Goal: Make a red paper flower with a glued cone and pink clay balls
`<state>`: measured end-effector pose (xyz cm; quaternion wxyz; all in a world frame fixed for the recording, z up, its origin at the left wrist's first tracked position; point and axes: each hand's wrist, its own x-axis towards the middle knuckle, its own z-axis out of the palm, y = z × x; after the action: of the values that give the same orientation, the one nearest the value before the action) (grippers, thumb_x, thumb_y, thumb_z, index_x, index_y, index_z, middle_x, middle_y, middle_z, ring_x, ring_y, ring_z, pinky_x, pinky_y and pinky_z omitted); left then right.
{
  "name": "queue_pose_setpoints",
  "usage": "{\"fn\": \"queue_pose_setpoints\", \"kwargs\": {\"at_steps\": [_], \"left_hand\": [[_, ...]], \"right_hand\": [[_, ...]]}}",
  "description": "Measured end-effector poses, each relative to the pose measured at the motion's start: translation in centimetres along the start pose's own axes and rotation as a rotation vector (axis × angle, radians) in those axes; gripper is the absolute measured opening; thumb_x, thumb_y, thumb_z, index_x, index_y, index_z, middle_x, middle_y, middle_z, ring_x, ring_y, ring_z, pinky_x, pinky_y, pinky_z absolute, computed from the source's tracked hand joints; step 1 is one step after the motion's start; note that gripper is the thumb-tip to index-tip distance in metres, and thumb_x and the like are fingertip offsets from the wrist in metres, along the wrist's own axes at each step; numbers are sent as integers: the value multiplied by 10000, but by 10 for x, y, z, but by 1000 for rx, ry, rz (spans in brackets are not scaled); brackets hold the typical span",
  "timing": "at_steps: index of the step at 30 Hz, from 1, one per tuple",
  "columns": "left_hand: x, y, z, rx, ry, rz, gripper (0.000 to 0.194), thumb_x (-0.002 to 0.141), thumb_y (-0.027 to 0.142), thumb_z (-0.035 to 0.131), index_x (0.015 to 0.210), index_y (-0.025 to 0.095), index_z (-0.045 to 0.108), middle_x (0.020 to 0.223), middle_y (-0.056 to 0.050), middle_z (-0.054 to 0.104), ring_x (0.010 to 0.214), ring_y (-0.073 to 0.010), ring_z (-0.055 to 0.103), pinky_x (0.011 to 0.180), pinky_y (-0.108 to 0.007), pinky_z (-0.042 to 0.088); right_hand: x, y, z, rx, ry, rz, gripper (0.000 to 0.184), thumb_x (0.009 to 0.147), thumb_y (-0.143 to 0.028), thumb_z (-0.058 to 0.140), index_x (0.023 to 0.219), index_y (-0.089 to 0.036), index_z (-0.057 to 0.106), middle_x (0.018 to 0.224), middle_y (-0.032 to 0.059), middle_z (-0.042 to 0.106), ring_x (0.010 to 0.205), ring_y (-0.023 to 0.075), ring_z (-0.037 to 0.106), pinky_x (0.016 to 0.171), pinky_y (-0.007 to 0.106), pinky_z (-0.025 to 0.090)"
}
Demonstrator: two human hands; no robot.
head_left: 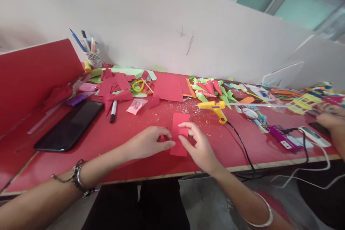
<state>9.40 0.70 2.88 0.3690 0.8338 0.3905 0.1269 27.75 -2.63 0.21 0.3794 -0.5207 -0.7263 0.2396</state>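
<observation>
Red desk [250,143], white wall [134,25] behind. One red paper strip [178,148] near desk's front edge. Left hand [151,142]: curled fingers, thumb slightly apart, at strip's left side. Right hand [201,146]: thumb, forefinger parted over strip. Cannot tell whether gripped. One phone [71,125] toward left edge; one glue gun [214,106].

Black phone [70,125], pens [77,40] in patterned cup [93,59]

A craft workspace (red tabletop [134,122]), shown by paper scraps [118,81], a glue gun [214,105] and pens [86,41]
</observation>
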Motion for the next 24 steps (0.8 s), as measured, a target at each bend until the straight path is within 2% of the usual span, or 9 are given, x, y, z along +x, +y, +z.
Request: {"fn": "queue_pose_setpoints", "kwargs": {"at_steps": [2, 4, 7, 10, 13, 16, 18, 20, 24], "left_hand": [[2, -4, -5, -71, 42, -3, 311, 825, 379, 378, 697, 157, 553, 618, 32, 513, 569, -94, 456, 540, -204, 351], [2, -10, -12, -85, 113, -20, 294, 822, 353, 378, 672, 154, 535, 600, 38, 491, 562, -88, 441, 535, -197, 345], [2, -28, -34, 56, 259, -68, 277, 801, 359, 399, 679, 161, 549, 605, 31, 520, 571, -100, 463, 540, -202, 348], [1, -59, -67, 265, 459, -157, 276, 782, 383, 415, 707, 173, 578, 640, 14, 575, 579, -121, 499, 549, -220, 353], [3, -96, -102, 379, 578, -285, 307, 782, 395, 394, 761, 168, 600, 700, -17, 630, 633, -149, 552, 581, -232, 385], [4, -126, -123, 491, 620, -369, 355, 789, 387, 357, 766, 141, 612, 786, -54, 649, 721, -174, 572, 613, -241, 393], [2, -136, -127, 537, 600, -395, 366, 776, 387, 367, 748, 127, 623, 733, -39, 635, 715, -172, 574, 611, -233, 387], [1, -139, -125, 576, 593, -411, 340, 767, 369, 395, 805, 121, 625, 778, -48, 631, 764, -183, 572, 646, -242, 396], [-1, -121, -109, 677, 675, -392, 436, 763, 331, 442, 1100, 60, 497, 1089, -161, 517, 1013, -283, 485, 800, -367, 400]], "right_hand": [[8, -2, 5, 23, 6, -23, 235, 807, -229, 474, 1042, -228, 460, 982, 28, 560, 846, 143, 529, 796, 274, 411], [13, -2, 8, 84, -13, -34, 255, 811, -219, 461, 1064, -222, 428, 873, 12, 559, 785, 131, 535, 769, 269, 426], [14, 4, 10, 147, -60, -16, 320, 820, -216, 434, 1130, -215, 355, 760, -11, 534, 744, 125, 542, 745, 269, 442], [9, 10, 11, 17, -125, 33, 393, 780, -269, 498, 1149, -215, 371, 868, 24, 543, 835, 150, 537, 786, 310, 437], [4, 11, 15, -160, -168, 29, 531, 699, -361, 593, 1168, -213, 393, 1037, 70, 521, 969, 205, 492, 841, 364, 414], [4, 3, 21, -288, -187, -11, 660, 651, -378, 640, 1222, -201, 359, 1132, 96, 494, 1052, 252, 440, 890, 411, 373], [6, -2, 25, -338, -222, -23, 671, 653, -339, 646, 1237, -194, 348, 1134, 101, 503, 1053, 264, 438, 898, 423, 358], [7, -6, 28, -353, -242, -29, 640, 673, -285, 631, 1239, -196, 348, 1107, 95, 524, 1041, 259, 451, 901, 417, 346], [7, -7, 31, -321, -238, -44, 635, 711, -176, 564, 1278, -221, 280, 1082, 78, 552, 1036, 221, 477, 949, 409, 271]]}}
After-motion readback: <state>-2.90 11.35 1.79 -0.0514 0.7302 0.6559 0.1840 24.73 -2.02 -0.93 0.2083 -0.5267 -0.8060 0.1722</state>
